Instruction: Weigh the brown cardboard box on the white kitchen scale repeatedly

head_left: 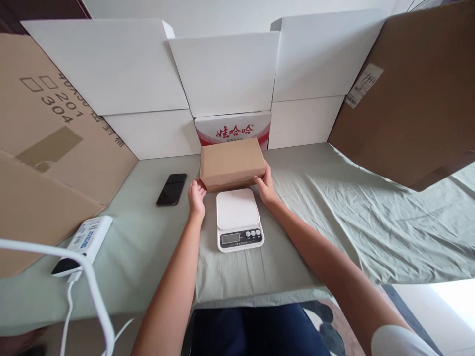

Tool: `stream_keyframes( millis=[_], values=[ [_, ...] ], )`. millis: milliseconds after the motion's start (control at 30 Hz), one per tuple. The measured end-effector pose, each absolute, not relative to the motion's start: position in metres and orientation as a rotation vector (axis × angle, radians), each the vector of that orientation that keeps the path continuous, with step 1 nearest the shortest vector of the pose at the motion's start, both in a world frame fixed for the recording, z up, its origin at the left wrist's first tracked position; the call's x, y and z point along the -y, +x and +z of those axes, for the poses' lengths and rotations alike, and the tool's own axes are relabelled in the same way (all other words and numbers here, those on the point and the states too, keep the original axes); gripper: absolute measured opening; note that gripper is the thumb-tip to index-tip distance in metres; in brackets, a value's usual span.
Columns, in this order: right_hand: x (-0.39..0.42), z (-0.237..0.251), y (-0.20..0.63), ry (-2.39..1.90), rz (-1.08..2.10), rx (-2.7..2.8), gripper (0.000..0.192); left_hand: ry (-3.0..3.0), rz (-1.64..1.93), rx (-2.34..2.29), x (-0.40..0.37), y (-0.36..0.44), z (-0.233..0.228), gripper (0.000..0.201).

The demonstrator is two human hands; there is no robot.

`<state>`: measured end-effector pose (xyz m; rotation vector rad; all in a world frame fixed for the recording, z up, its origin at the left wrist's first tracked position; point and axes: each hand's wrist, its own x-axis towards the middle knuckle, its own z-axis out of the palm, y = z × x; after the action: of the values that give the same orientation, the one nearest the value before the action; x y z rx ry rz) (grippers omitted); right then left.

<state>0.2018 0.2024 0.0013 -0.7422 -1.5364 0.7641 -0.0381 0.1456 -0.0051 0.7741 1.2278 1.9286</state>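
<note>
A closed brown cardboard box (pixel 231 162) lies on the pale green cloth behind a white kitchen scale (pixel 238 217). My left hand (pixel 196 196) grips the box's near left corner. My right hand (pixel 264 186) holds its near right corner, fingers wrapped on the side. The box rests on the cloth just beyond the scale's empty white platform. The scale's display and three buttons face me.
A black phone (pixel 171 189) lies left of the box. A white power strip (pixel 88 239) with a cable sits at the near left. White cardboard panels (pixel 222 74) and brown cardboard sheets (pixel 415 99) wall in the table. A red-and-white printed carton (pixel 233 129) stands behind the box.
</note>
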Motion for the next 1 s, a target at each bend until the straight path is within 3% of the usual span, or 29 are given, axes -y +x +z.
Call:
stream_keyframes(
  millis=[1000],
  values=[
    [-0.201,0.000,0.210,-0.873,1.061,1.324,0.067,0.848,1.837,-1.283,-0.130,-0.041,-0.004,0.067]
  ],
)
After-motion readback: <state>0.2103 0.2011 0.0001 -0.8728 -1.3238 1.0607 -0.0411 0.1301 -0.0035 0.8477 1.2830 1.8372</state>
